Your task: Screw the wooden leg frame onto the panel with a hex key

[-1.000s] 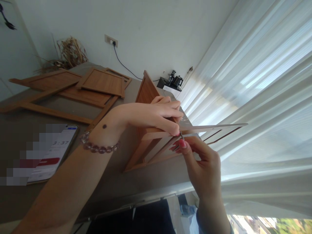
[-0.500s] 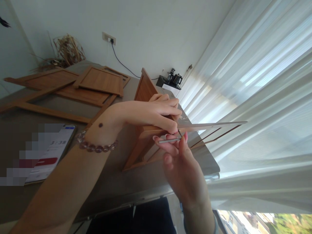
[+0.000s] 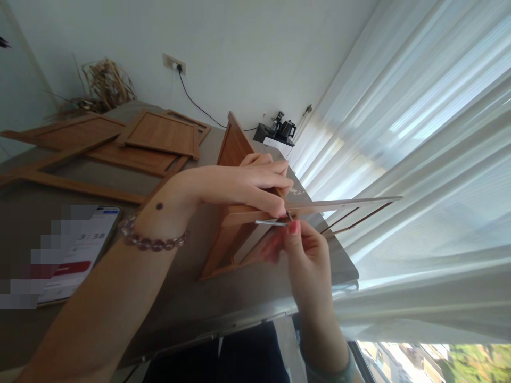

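Note:
An L-shaped hex key (image 3: 270,223) is pinched by its bend between the thumb and index finger of my right hand (image 3: 309,255). Its long arm points left; its short end meets the edge of an upright wooden frame (image 3: 343,204). The other fingers of that hand hang below, blurred. My left hand (image 3: 255,183) reaches over the top and grips the wooden piece, one fingertip pressed right beside the key's short end. Behind it stands a joined wooden panel (image 3: 236,143). Any screw head under the key is hidden.
Several wooden panels and frames (image 3: 159,135) lie stacked at the left of the grey table (image 3: 239,298). A phone (image 3: 80,250) rests near my left forearm. Dried plants (image 3: 106,85) and a dark stand with a black kettle (image 3: 287,129) are at the back. A white curtain (image 3: 419,159) hangs at the right.
The hex key's long arm has risen slightly and tilted. My right hand's lower fingers have come off its free end, with thumb and index finger now at the bend. My left hand keeps its grip.

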Tool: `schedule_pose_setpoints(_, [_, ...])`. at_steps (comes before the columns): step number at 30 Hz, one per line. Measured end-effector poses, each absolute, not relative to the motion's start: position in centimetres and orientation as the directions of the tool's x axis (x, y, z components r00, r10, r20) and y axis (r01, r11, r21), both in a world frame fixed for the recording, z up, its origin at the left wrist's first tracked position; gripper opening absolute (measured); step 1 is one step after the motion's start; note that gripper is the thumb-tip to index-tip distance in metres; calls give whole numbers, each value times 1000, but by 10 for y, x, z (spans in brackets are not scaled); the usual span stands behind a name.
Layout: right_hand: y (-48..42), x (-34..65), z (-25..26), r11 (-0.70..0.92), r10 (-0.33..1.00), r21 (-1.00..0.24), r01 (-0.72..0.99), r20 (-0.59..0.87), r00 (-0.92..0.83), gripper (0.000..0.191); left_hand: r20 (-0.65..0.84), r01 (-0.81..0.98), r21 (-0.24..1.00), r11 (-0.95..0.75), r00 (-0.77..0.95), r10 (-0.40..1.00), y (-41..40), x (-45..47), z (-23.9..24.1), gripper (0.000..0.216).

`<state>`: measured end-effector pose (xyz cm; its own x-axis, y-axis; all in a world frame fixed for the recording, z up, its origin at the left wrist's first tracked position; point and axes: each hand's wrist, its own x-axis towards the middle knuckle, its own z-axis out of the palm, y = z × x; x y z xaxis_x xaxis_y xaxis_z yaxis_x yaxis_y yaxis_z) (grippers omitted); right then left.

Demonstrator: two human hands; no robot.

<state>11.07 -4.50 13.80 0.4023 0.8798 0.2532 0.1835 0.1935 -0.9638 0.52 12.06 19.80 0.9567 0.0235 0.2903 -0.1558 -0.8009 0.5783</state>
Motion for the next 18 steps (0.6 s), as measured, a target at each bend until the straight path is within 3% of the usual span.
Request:
schedule_pose_setpoints(2, [-46, 119, 139, 209, 753, -818, 536, 484, 445, 36, 295, -163, 575, -802, 955, 17, 121, 5, 198, 32])
schedule_pose_setpoints(5, [-46, 133, 142, 178, 567, -336, 925, 803, 183, 15, 302, -175, 567, -805, 953, 6, 121, 5, 198, 32])
schedule_pose_setpoints(8, [-47, 147, 154, 168, 503, 164, 972, 834, -227, 5, 293, -169, 564, -808, 956, 5, 120, 5, 198, 30])
schedule_pose_setpoints(10, [-48, 154, 164, 162, 517, 333, 929, 773, -368, 8, 295, -171, 556, -813, 956, 1, 120, 5, 199, 30])
schedule_pose_setpoints(12, [-50, 159, 173, 190, 538, 415, 890, 714, -448, 11, 300, -175, 544, -821, 954, -4, 121, 6, 198, 31])
schedule_pose_setpoints(15, [-50, 158, 179, 249, 548, 444, 861, 668, -503, 13, 308, -182, 537, -824, 951, -9, 122, 7, 197, 32])
schedule_pose_setpoints(18, [-49, 150, 174, 256, 543, 315, 914, 735, -406, 13, 314, -185, 551, -814, 949, -4, 122, 6, 197, 32])
